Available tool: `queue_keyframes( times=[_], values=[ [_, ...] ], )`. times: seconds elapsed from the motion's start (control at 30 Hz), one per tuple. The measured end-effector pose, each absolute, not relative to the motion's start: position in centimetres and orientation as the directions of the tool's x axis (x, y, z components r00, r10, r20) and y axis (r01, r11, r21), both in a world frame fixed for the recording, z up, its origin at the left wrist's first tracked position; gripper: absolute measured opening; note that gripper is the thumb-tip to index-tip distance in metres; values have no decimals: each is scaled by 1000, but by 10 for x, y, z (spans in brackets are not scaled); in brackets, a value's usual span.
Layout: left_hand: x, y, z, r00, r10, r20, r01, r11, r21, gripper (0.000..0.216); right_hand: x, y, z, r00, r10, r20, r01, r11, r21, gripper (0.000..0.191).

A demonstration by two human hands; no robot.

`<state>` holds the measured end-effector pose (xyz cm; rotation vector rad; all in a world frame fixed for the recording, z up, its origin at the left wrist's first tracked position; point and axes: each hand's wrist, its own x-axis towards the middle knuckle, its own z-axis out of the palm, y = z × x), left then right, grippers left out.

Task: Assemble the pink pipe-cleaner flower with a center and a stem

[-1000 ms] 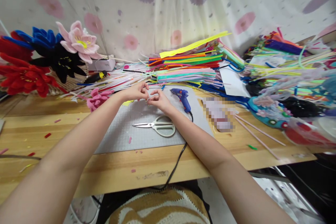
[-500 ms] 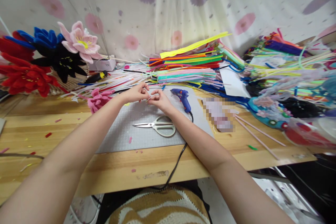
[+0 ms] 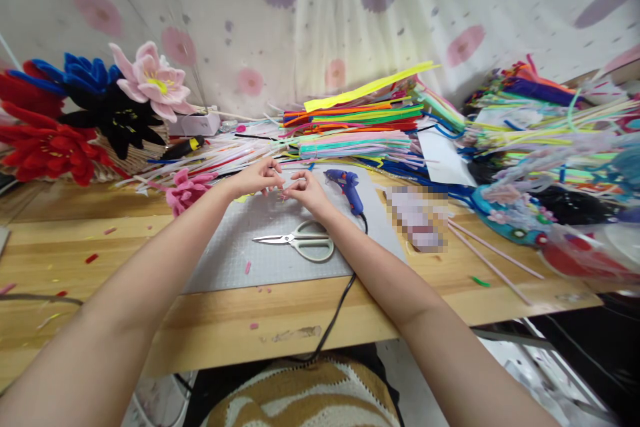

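Tabletop's (image 3: 75,247) drowning in pipe cleaners (image 3: 355,140); over the gray cutting mat (image 3: 235,253) the left hand (image 3: 257,178) and right hand (image 3: 306,190) are pinching one tiny pale piece (image 3: 283,193) between them, likely for fiddly work. Scissors (image 3: 300,240) are lying just beside, handy.

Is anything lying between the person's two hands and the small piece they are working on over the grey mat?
Nothing visible. The left hand and right hand pinch the thin pale piece between their fingertips. The scissors and glue gun lie apart from it.
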<state>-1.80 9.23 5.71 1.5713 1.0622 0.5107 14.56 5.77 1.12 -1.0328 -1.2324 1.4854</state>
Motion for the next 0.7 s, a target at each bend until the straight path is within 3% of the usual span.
queue_keyframes(
  times=[0.33,0.7],
  values=[
    [-18,91,49,444,853,-273,379,98,920,43,147,59,11,-194,979,-57,-131,-84,-988,44],
    [-16,92,48,436,851,-292,225,211,951,46,148,57,14,-158,984,-77,-102,-94,-990,43]
  ],
)
